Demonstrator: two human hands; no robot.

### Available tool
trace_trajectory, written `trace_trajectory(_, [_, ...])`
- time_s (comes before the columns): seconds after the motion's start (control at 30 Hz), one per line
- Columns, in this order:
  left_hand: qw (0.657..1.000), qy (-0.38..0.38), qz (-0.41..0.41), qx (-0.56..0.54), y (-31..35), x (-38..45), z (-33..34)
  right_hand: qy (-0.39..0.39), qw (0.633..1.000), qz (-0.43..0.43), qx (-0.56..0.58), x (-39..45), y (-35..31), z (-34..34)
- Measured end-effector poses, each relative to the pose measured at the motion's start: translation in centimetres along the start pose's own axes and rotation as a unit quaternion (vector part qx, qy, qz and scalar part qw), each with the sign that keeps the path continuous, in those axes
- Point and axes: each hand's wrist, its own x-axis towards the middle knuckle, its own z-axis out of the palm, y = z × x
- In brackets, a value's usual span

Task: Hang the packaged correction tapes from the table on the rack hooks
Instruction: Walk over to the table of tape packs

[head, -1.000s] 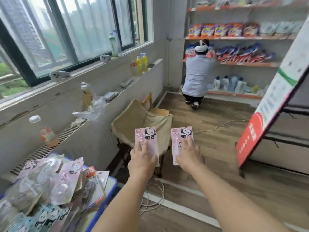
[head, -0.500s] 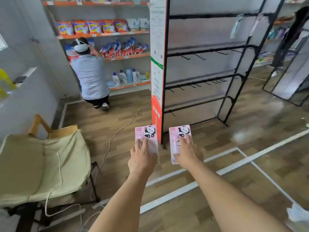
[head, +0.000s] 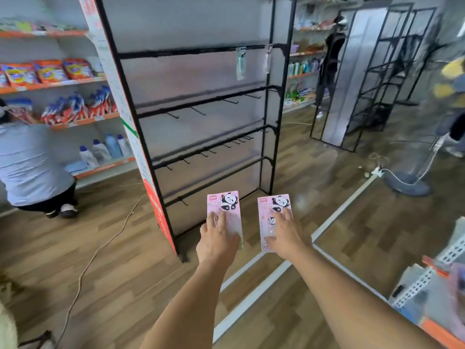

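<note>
Black wire rack (head: 201,104) now closer; flat pink packs (head: 224,212) held.

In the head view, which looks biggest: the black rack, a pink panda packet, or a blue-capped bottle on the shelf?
1. black rack
2. pink panda packet
3. blue-capped bottle, though it stands farther off, so its true size against the packet is unsure.

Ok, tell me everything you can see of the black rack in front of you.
The rack is a tall black metal frame standing upright on the wood floor, with a pale backing panel. Several horizontal bars cross it, carrying short forward-pointing hooks. Most hooks look bare; two pale packets hang from the top bar. A red and white sign panel covers its left side. Neither hand nor either pink package touches it.
</note>
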Motion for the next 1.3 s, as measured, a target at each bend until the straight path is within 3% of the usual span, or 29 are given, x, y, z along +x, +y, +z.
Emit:
trace_trajectory(0.27, [0.998, -0.022, 0.047, 0.03, 9.3, 7.8, 5.2, -0.002, 1.0, 0.024, 0.004, 8.8, 8.9, -3.3])
trace_trajectory(0.6, [0.996, -0.007, 0.085, 0.013, 16.1, 24.0, 8.3, 0.038, 0.999, 0.021, -0.028, 24.3, 12.6, -7.1])
trace_trajectory(0.97, [0.996, 0.001, 0.091, 0.006, 21.6, 40.6, 10.2, 0.032, 0.999, 0.03, -0.031, 40.3, 14.8, -11.1])
trace_trajectory(1.3, [0.998, 0.049, 0.039, 0.005, 29.5, 52.6, 14.4, 0.044, 0.997, -0.055, -0.016, 56.0, 20.6, -14.2])
